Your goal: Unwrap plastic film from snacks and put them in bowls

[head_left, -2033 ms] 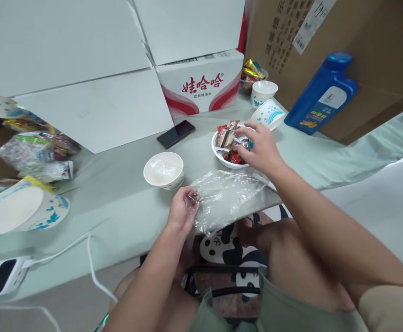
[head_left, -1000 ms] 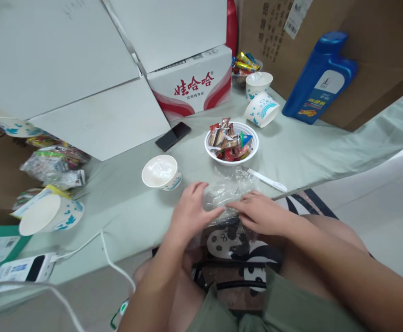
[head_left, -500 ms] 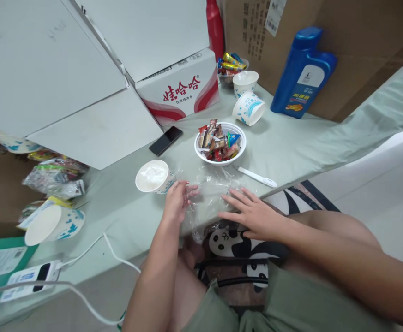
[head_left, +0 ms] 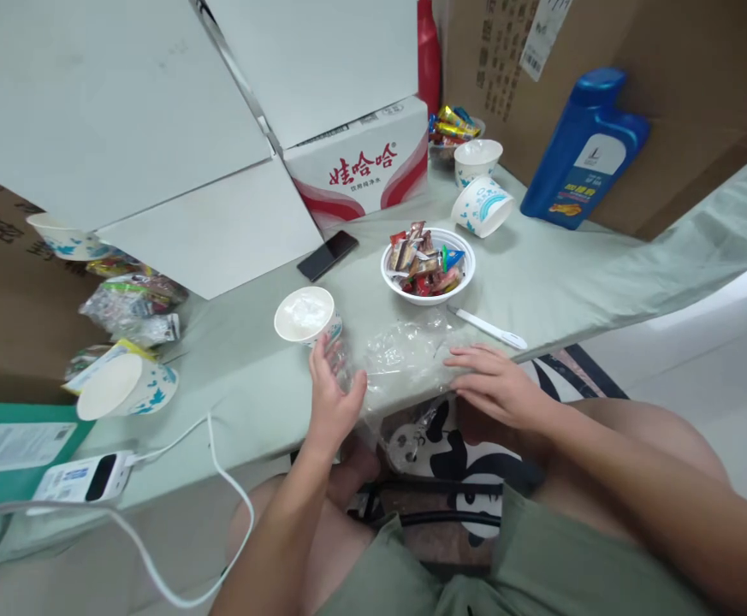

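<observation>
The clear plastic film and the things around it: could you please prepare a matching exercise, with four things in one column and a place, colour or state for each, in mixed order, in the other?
Things
1. clear plastic film
2. round white bowl
3. phone
4. bottle

Places, colours, states
A. black, lying flat near the red-and-white carton
B. blue, in front of the brown cardboard box
C. spread between the left hand and the right hand
D. filled with small wrapped packets

Right pairs: 1-C, 2-D, 3-A, 4-B
</observation>
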A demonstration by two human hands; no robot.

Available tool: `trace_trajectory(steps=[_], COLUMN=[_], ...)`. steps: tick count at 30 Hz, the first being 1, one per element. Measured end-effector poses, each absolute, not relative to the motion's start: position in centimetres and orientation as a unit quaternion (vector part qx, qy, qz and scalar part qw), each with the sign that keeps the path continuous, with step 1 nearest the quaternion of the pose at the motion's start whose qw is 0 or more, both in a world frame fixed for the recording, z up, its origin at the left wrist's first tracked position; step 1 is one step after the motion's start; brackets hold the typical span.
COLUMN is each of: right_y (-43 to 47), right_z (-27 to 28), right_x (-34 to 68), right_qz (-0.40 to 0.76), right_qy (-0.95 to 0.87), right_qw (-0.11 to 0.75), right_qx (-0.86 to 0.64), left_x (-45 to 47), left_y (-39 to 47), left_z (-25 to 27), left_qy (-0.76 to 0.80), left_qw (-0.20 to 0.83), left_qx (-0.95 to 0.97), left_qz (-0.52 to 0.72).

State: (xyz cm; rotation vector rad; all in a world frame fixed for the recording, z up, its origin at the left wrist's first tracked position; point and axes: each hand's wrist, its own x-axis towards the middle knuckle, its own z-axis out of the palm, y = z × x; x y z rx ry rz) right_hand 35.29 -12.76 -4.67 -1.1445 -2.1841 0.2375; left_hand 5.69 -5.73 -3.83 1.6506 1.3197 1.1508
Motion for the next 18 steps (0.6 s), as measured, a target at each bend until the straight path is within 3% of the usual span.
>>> trace_trajectory(steps=[6, 13, 18], right_y=[-10.6, -8.9, -8.3], right_z=[-3.0, -3.4, -1.8], right_x=[33.8, 33.5, 33.6], right_qz=[0.143, 0.230, 0.271], right_qy=[-0.752, -0.619, -0.532], right_qw=[0.358, 0.360, 0.480], right_qx=[-0.534, -0.659, -0.643], left_x=[5.4, 6.7, 6.4], left_y=[-4.2, -3.5, -3.2], left_z=[-4.1, -1.9, -0.6], left_qy=[0.505, 0.420, 0.405], left_qw=[0.420, 0.487, 0.581], left_qx=[0.654, 0.593, 0.469], left_qz=[0.373, 0.485, 0.527])
